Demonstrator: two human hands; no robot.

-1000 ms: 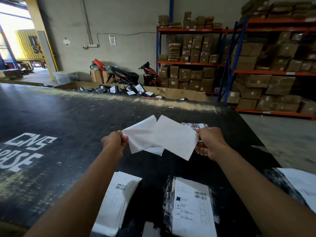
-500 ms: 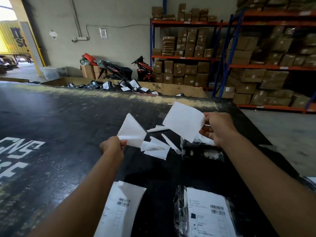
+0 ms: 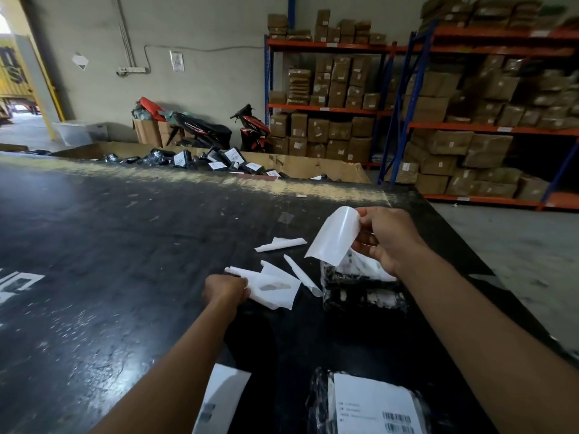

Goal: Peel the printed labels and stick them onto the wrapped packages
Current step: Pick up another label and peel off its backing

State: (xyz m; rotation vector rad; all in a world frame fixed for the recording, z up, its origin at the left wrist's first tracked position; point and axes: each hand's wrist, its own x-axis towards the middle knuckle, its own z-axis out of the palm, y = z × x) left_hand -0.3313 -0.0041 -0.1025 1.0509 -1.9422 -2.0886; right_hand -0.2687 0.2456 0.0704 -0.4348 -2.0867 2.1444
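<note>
In the head view, the right hand point(image 3: 387, 242) was held raised just above the wrapped package point(image 3: 363, 292). Its thumb and fingers were curled and pinched the edge of a peeled label point(image 3: 333, 239). The label was seen from its blank white side, curled over at the top and hanging down toward the package's far left corner. Whether its lower edge touched the package could not be told. The right forearm was stretched out over the package's right side and hid part of its top, where a white printed patch was partly seen.

The left hand point(image 3: 224, 288) was lowered to the black table point(image 3: 125, 245) to the left of the package. Its fingers were closed around a crumpled sheet of backing paper point(image 3: 275, 286), which was spread out toward the package.

Two narrow white paper strips were seen on the table. One point(image 3: 300, 274) lay just beside the package's left edge and the other point(image 3: 280, 244) lay farther off, beyond the backing paper.

Nearer the person than the package, a second black package point(image 3: 322, 402) was seen with a barcoded label point(image 3: 372, 405) on its top. A sheet of printed labels point(image 3: 219, 399) lay to its left, partly covered by the left forearm.

Beyond the table's far edge, a cardboard bin point(image 3: 313, 167) of labelled black parcels was seen. Behind it were a parked motorbike point(image 3: 250, 130) and shelves point(image 3: 438, 126) stacked with brown boxes.
</note>
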